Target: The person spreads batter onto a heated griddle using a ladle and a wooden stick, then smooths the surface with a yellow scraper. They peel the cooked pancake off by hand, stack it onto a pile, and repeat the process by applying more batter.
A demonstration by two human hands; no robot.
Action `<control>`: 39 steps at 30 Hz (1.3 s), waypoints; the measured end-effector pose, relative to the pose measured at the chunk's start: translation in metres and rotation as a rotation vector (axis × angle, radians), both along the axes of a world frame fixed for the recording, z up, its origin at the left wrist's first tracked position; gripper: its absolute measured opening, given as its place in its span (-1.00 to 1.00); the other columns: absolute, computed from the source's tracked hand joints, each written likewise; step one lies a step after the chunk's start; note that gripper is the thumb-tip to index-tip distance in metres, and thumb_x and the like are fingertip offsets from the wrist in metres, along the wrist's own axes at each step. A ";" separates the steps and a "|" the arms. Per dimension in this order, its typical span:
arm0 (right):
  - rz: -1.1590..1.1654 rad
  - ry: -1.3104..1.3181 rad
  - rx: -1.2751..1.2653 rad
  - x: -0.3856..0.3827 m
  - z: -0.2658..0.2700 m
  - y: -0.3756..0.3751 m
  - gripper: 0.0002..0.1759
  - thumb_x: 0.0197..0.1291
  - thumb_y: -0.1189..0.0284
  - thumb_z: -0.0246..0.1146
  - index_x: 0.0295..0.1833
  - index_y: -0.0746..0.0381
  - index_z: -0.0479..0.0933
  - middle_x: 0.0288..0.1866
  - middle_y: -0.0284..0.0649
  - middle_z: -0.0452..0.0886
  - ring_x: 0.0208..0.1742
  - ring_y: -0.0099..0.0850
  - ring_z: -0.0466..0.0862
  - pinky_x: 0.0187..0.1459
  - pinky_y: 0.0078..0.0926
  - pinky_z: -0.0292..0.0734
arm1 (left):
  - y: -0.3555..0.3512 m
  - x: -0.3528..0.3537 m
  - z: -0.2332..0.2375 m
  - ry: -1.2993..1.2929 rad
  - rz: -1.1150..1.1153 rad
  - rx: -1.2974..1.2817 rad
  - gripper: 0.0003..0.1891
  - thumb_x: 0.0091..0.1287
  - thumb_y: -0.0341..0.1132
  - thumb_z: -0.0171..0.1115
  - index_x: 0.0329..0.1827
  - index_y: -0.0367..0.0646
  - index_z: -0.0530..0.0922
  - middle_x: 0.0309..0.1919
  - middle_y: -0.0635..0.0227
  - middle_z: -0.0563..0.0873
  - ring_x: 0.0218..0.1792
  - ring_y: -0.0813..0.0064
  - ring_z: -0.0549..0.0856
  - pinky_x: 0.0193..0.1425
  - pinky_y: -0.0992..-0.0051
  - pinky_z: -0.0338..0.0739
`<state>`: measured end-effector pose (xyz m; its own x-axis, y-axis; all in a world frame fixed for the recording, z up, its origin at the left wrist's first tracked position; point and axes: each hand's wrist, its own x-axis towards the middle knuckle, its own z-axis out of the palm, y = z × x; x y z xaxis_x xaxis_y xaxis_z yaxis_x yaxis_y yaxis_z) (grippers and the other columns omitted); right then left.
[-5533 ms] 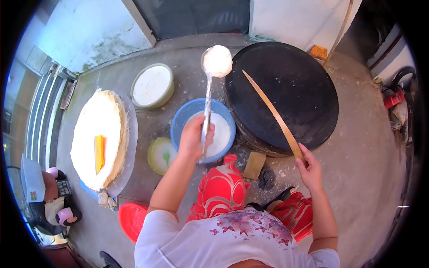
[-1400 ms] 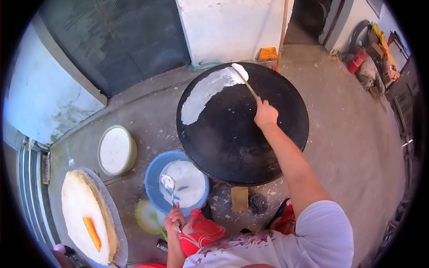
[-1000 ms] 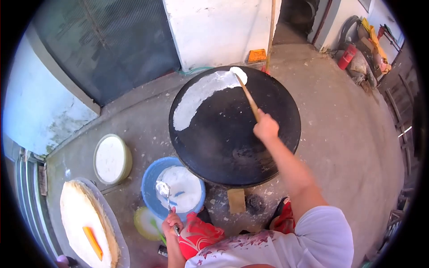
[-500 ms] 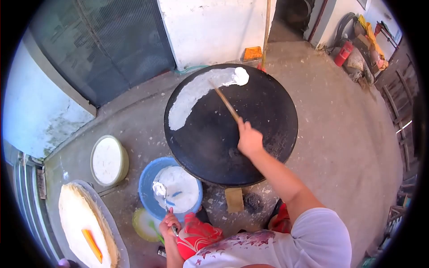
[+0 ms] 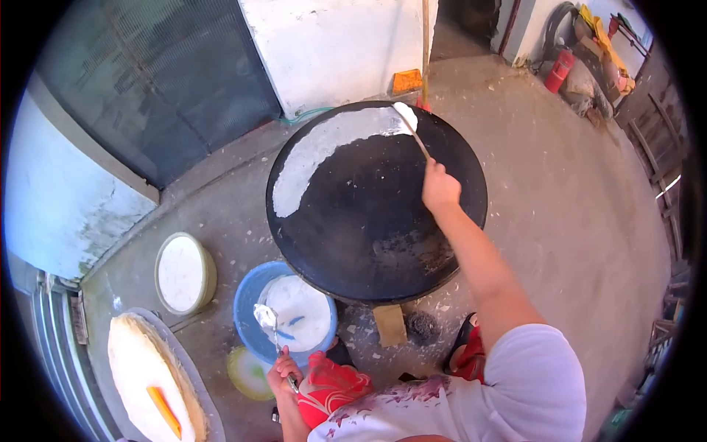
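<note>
My right hand (image 5: 442,187) grips a thin wooden stick (image 5: 416,138), its far end at a white lump of batter (image 5: 404,116) near the far edge of the round black griddle (image 5: 353,221). A curved band of thin white batter (image 5: 309,153) runs along the griddle's far left side. My left hand (image 5: 283,374) holds the handle of a metal ladle (image 5: 266,317), whose white-coated bowl hangs over the blue basin (image 5: 243,300) of white batter.
Left of the basin stands a pale tub (image 5: 210,274) of white stuff. A stack of flat pancakes (image 5: 140,368) with an orange strip (image 5: 163,412) lies at lower left. A tan block (image 5: 390,325) sits below the griddle; a red cylinder (image 5: 560,71) stands at upper right.
My right hand has moved up and to the right, bringing the stick from the middle of the batter band to the lump at its right end. My left hand still holds the ladle over the basin.
</note>
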<state>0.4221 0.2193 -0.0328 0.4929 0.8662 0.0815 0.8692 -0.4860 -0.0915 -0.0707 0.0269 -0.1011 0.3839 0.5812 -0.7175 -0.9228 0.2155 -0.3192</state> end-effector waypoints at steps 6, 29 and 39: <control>0.021 0.292 0.156 0.016 0.005 -0.107 -0.55 0.18 0.42 0.02 0.19 0.31 0.26 -0.08 0.02 0.53 -0.21 -0.13 0.61 -0.21 -0.31 0.53 | 0.001 -0.005 0.009 0.087 0.049 0.022 -0.72 0.30 -0.45 -0.21 -0.08 -0.43 0.43 -0.66 0.44 0.40 -0.73 0.64 0.33 -0.70 0.67 0.28; -0.180 1.059 0.152 0.077 0.018 -0.042 -0.66 0.23 0.43 -0.05 0.07 0.14 0.50 -0.29 -0.23 0.65 -0.40 -0.49 0.61 -0.32 -0.50 0.46 | -0.007 0.054 0.115 0.096 0.027 0.215 -0.65 0.31 -0.41 -0.23 0.00 -0.50 0.39 -0.58 0.42 0.43 -0.70 0.64 0.38 -0.68 0.66 0.30; -0.049 0.749 0.206 0.048 -0.004 -0.042 -0.68 0.18 0.30 0.03 0.03 -0.05 0.53 -0.08 -0.17 0.60 -0.05 -0.30 0.59 -0.03 -0.41 0.45 | -0.010 0.056 0.106 0.148 -0.035 0.188 -0.64 0.35 -0.30 -0.22 -0.01 -0.40 0.44 -0.57 0.42 0.42 -0.68 0.64 0.35 -0.68 0.66 0.26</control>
<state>0.4701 0.1776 -0.0368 0.5175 0.8455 -0.1317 0.5181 -0.4321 -0.7382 -0.0152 0.0168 0.0046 0.3048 0.6981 -0.6479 -0.9475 0.2911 -0.1321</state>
